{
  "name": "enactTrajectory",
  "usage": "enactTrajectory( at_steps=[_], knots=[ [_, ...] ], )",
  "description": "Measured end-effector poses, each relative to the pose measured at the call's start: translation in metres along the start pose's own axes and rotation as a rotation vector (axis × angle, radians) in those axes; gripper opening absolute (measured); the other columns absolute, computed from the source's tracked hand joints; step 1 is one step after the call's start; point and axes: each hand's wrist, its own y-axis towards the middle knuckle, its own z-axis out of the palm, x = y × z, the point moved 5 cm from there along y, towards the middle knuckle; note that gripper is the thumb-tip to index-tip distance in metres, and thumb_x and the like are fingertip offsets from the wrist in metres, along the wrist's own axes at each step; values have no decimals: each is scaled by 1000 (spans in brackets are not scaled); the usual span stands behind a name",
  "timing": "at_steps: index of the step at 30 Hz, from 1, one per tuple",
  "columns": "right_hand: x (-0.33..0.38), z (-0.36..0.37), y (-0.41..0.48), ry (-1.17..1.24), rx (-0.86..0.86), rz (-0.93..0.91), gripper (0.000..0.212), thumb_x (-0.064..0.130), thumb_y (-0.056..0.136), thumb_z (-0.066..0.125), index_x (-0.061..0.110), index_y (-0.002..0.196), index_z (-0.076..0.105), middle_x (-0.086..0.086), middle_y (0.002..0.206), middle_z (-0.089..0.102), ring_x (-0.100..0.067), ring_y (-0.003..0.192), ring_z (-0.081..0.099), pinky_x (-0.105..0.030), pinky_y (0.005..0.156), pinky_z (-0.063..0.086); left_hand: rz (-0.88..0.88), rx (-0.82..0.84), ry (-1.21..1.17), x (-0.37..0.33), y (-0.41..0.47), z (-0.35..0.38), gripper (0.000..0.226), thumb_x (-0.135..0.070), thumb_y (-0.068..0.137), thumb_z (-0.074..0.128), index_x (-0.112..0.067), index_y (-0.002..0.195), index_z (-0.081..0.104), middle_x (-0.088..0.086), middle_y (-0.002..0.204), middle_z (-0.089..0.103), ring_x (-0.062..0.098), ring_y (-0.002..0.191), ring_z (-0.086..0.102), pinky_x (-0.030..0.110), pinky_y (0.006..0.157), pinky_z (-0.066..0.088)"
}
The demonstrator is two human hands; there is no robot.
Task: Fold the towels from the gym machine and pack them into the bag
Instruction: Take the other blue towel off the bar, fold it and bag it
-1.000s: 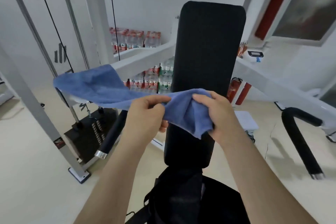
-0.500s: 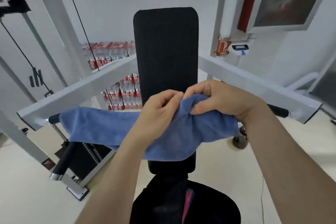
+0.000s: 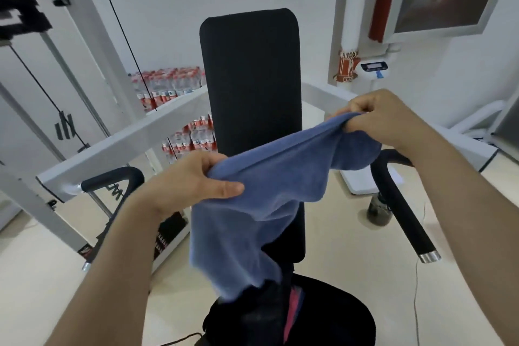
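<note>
Pinching its top edge, left hand [image 3: 193,185] and right hand [image 3: 384,118] stretch the blue towel [image 3: 266,199]: limp, light, likely best held by corners.

A single view from a wide-angle camera worn on the person's head. It faces forward and tilts downward, looking along both bare forearms, which enter from the bottom corners. The left hand [image 3: 196,181] and right hand [image 3: 389,118] sit close to the lens near mid-frame, with a blue towel [image 3: 266,177] stretched between them. Just beyond the hands, an upright black back pad [image 3: 250,78] fills the centre. The bottom edge reaches a dark rounded shape [image 3: 331,317], possibly a bag, almost directly below the camera. The wide lens also takes in white machine bars [image 3: 112,146] on both sides and the wall [image 3: 174,8] beyond.
</note>
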Motion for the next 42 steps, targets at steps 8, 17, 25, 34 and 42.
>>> enactTrajectory(
  at_steps=[8, 17, 25, 34, 42],
  knots=[
    [-14, 17, 11, 193, -169, 232, 29, -13, 65, 36, 15, 57, 34, -5, 56, 27, -19, 52, 25, -24, 49, 17, -96, -525, 325, 45, 9, -26, 19, -18, 81, 68, -19, 68, 55, 3, 65, 62, 24, 64, 57, 34, 59, 45],
    [61, 69, -14, 134, 482, -229, 21, 2, 88, 60, 19, 86, 73, 3, 84, 73, -13, 86, 68, -26, 77, 56, -126, 167, 130, 65, 21, 39, 52, -51, 85, 64, -27, 130, 54, -10, 128, 60, 8, 118, 57, 29, 102, 45],
    [59, 89, -10, 577, 402, -134, 20, 25, 92, 64, 16, 110, 64, -2, 102, 71, -15, 98, 69, -32, 84, 57, 211, -406, -366, -9, 45, 19, 12, -15, 92, 61, -11, 97, 72, 7, 90, 73, 19, 86, 70, 26, 76, 56],
    [42, 95, -10, 660, 166, 31, 23, 22, 99, 53, 19, 92, 75, -4, 90, 75, -17, 86, 71, -29, 75, 57, 236, -592, -199, -16, 43, -15, 22, -23, 97, 55, -9, 88, 71, 13, 82, 68, 21, 74, 64, 27, 65, 53],
    [87, 89, 8, 256, 316, -270, 15, 27, 95, 61, 24, 102, 74, 8, 75, 72, -7, 68, 67, -19, 64, 53, 175, -444, -263, -13, 53, -13, 18, -24, 95, 58, -9, 89, 67, 10, 65, 65, 10, 58, 57, 29, 54, 47]
  ],
)
